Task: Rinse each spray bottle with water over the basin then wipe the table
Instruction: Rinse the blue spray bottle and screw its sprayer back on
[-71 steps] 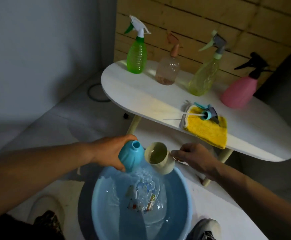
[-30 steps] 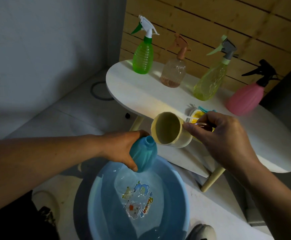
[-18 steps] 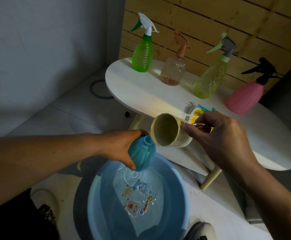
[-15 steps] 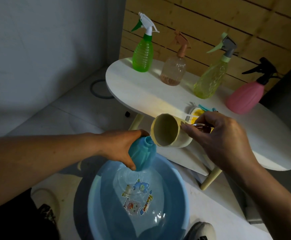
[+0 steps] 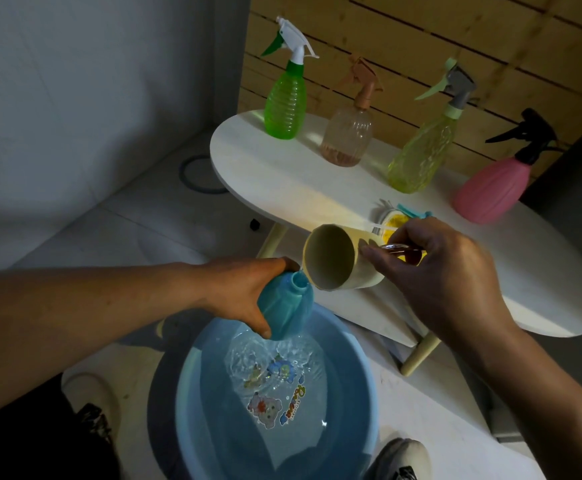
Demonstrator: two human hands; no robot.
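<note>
My left hand [image 5: 244, 289] grips a teal spray bottle [image 5: 286, 308] with no spray head, held above the blue basin [image 5: 192, 403] of water on the floor. My right hand [image 5: 435, 271] holds a cream cup [image 5: 334, 263] by its clear handle, tipped on its side with its rim at the bottle's open neck. On the white oval table [image 5: 282, 181] stand a green bottle [image 5: 286, 102], a clear peach bottle [image 5: 348, 133], a yellow-green bottle [image 5: 421, 150] and a pink bottle [image 5: 490, 188]. A yellow cloth [image 5: 395, 221] with a teal spray head [image 5: 414, 211] lies behind my right hand.
A grey wall runs along the left and wooden boards back the table. A dark ring [image 5: 199, 174] lies on the tiled floor near the corner. My shoes [image 5: 400, 459] flank the basin. Cream table legs [image 5: 417, 355] stand close to the basin's far side.
The cup rose out of the basin and tipped onto its side at the bottle's neck. Over the last half second the hands barely moved; the water surface ripples.
</note>
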